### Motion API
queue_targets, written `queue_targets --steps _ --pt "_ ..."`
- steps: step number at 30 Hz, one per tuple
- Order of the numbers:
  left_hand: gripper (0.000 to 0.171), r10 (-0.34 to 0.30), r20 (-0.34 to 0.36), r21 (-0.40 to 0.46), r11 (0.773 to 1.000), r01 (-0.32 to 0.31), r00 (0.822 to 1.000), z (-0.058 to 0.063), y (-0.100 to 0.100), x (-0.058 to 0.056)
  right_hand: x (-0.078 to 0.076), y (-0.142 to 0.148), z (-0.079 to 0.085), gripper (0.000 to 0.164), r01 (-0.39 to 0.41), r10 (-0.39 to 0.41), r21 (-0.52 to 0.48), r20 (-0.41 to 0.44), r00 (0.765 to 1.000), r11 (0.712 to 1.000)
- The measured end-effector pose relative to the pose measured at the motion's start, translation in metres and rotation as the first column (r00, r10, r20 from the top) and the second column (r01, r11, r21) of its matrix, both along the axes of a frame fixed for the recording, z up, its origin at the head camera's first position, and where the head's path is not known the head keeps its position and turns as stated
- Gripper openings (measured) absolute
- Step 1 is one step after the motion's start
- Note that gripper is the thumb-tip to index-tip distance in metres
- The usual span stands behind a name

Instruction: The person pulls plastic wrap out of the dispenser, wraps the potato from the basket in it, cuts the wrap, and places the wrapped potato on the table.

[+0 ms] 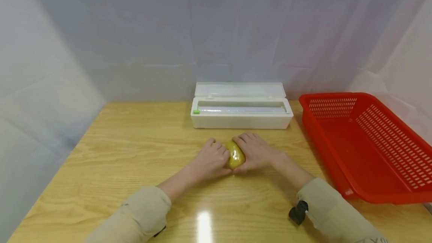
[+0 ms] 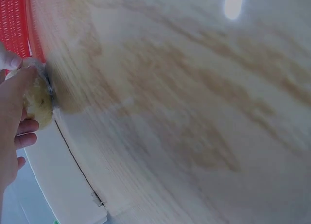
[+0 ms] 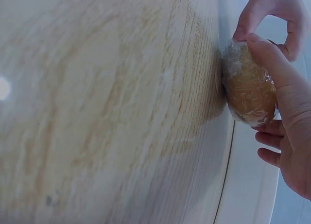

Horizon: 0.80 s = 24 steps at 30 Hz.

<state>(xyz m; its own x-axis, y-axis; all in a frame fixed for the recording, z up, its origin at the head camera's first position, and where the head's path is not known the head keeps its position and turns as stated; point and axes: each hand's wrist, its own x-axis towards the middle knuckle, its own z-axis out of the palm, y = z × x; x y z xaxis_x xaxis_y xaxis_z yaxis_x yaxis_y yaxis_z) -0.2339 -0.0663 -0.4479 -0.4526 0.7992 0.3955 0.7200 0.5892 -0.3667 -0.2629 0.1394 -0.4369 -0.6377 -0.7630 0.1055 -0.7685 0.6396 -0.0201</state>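
A yellow-brown potato point(image 1: 236, 155), wrapped in shiny cling film point(image 3: 234, 59), is held between both hands low over the middle of the table. My left hand point(image 1: 210, 159) has its fingers curled and pinches the wrapped potato's left end. Around the right side, my right hand point(image 1: 255, 152) grips it, thumb on the near side and fingers on the far side. In the right wrist view the film looks crumpled at the end by the left hand's fingertips. The fingers partly hide the potato.
Behind the hands stands a white cling film box point(image 1: 241, 122), its lid raised, with a film roll inside and a green slider point(image 1: 196, 111) at its left. A red plastic basket point(image 1: 325, 160) stands on the right. Pale cloth point(image 1: 216, 29) hangs behind the wooden table point(image 1: 135, 141).
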Motion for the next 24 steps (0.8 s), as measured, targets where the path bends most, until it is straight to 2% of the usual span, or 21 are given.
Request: queue_targets --steps 7,14,19,24 --pt "0.045 0.057 0.003 -0.058 0.997 -0.057 0.998 -0.0022 0.0053 0.0027 0.0017 -0.0023 0.0004 0.097 0.013 -0.013 -0.003 -0.012 1.000 1.000" --pt "0.046 0.060 -0.025 -0.083 0.995 -0.062 0.998 -0.0027 0.0069 0.0034 0.0013 -0.0002 0.0018 0.099 -0.010 0.011 0.014 -0.028 1.000 1.000" --pt "0.051 0.058 0.038 -0.067 0.996 -0.055 0.998 -0.0023 0.0020 0.0012 0.0029 0.0023 0.0013 0.100 -0.009 0.010 0.018 -0.024 1.000 1.000" --pt "0.058 0.069 0.127 0.012 0.997 -0.071 0.990 0.0013 -0.0016 -0.0036 0.0056 0.0049 0.0003 0.097 0.013 -0.014 -0.020 -0.035 0.999 1.000"
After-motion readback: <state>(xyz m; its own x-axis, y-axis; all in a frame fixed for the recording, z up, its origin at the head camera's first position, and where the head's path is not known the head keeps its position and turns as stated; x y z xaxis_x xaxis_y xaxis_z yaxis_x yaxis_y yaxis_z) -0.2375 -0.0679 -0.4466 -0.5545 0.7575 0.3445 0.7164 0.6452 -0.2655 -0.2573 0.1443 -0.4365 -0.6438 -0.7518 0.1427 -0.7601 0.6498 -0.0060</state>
